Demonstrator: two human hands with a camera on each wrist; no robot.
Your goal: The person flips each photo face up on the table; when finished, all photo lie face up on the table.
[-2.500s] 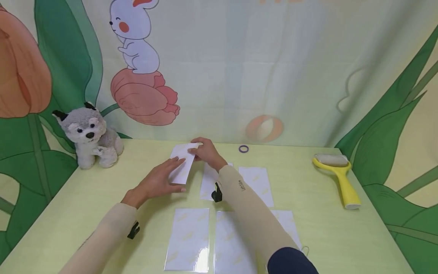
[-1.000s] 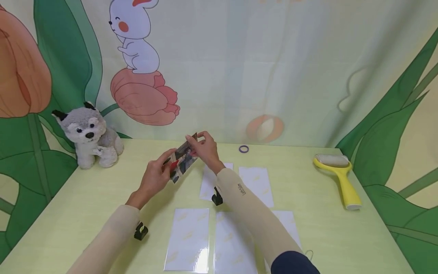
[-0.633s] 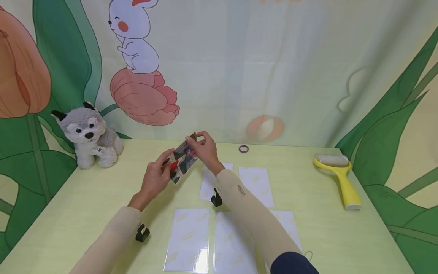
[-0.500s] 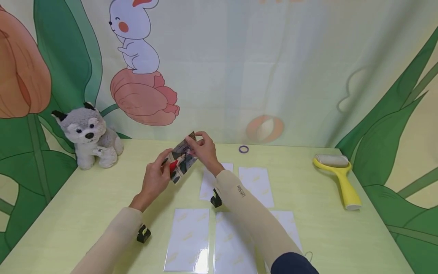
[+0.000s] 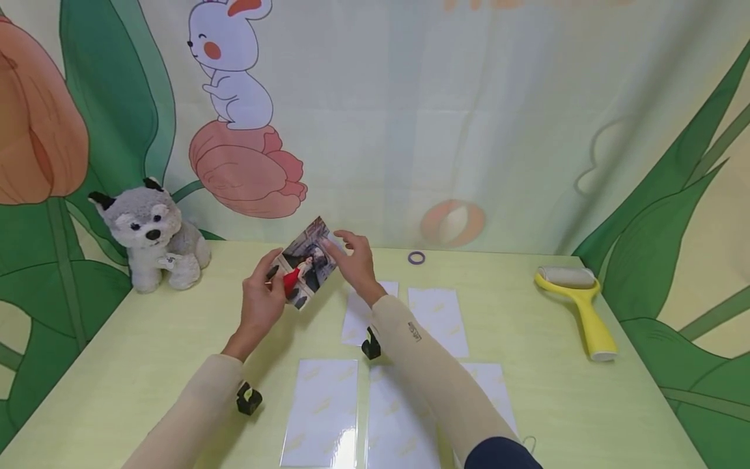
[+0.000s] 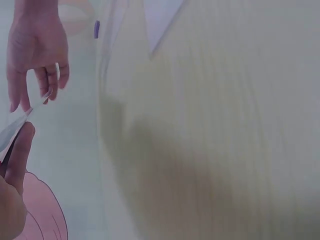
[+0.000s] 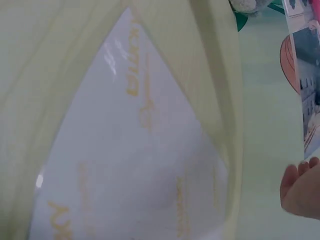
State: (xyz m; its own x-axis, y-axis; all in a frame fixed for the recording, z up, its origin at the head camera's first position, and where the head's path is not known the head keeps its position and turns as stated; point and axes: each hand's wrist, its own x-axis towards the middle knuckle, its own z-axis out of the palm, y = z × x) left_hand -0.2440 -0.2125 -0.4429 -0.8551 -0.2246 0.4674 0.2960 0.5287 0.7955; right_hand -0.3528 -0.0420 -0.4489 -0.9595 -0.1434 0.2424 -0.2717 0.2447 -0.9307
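Note:
My left hand [image 5: 263,296] holds a colour photo print [image 5: 307,260] by its lower left edge, thumb on the picture side. The print is tilted above the back of the table and shows a red-clothed figure before buildings. At its right edge my right hand [image 5: 357,267] pinches it lightly, the thumb lying over the picture and the other fingers partly hidden. In the left wrist view the print [image 6: 15,130] appears edge-on between both hands.
Several white sheets [image 5: 321,410] with faint yellow lettering lie on the table. A grey plush husky [image 5: 149,231] sits at the back left. A purple ring [image 5: 416,258] lies near the back edge, and a yellow-handled roller [image 5: 588,312] at the right.
The sheet first showed its white back, then was turned to its picture side. Since half a second ago it has tilted further into view, and the right hand's fingers have loosened slightly.

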